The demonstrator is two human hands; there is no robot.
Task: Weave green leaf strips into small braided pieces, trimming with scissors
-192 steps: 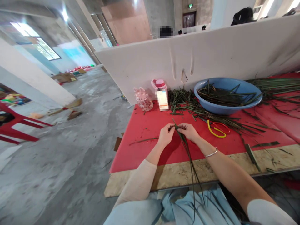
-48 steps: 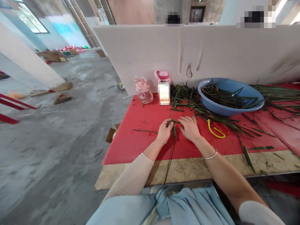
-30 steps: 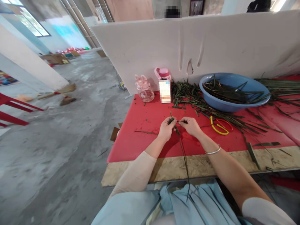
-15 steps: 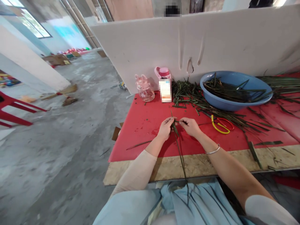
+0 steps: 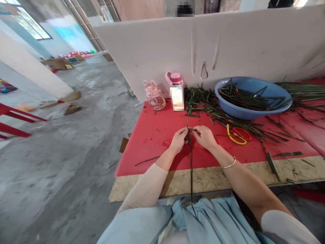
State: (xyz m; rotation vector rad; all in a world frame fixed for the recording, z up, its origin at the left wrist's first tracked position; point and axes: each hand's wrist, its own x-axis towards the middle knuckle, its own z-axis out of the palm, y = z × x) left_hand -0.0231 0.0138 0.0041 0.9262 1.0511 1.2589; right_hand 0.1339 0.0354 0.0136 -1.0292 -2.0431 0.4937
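Above the red table covering, my left hand (image 5: 179,139) pinches a small bunch of green leaf strips (image 5: 190,144). Long thin ends of the strips hang down past the table's front edge onto my lap. Close on its right, my right hand (image 5: 205,136) has thumb and fingers pressed together on a thin strip at the same bunch. The fingers hide how the strips cross there. To the right lie scissors (image 5: 238,138) with yellow and red handles, partly among loose leaf strips (image 5: 256,130).
A blue basin (image 5: 254,113) holds dark leaf strips. Cut green pieces (image 5: 199,98) are heaped beside it. A pink animal-shaped jar (image 5: 154,96) and a pink-lidded bottle (image 5: 175,79) stand before a white panel (image 5: 157,47). A red chair (image 5: 17,118) stands at far left.
My right hand has moved slightly closer to my left. The hanging strip ends have swung left and now fall straighter. The whole view has shifted a little.
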